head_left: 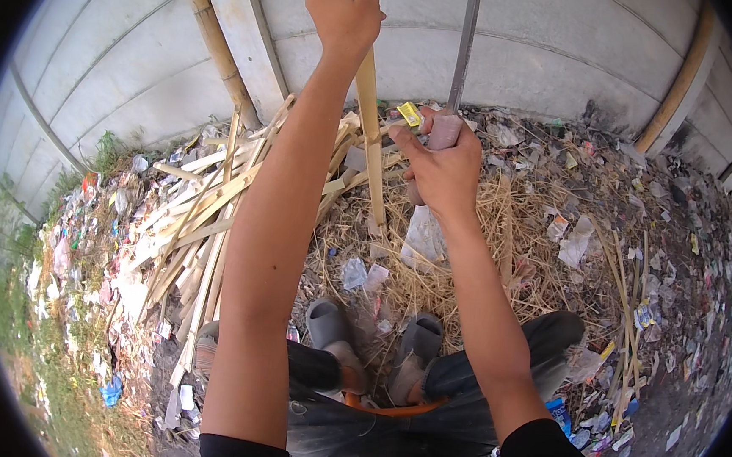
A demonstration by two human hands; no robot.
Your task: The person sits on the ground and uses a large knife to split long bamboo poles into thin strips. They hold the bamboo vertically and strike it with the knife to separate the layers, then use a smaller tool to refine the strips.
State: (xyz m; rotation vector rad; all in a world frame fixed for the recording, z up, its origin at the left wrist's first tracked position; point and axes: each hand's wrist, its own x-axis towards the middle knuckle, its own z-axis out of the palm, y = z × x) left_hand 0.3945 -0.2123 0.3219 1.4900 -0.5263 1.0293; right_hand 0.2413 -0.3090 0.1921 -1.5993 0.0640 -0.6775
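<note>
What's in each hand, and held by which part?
Left hand: a bamboo strip, by its upper part. Right hand: a long-bladed knife, by its handle.

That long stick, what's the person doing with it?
The person's left hand holds the long stick, which slants down toward the ground. The right hand grips a long blade by its handle, pointing away from the person. More sticks lie in a pile on the left, and thin shavings lie beyond the shoes.
</note>
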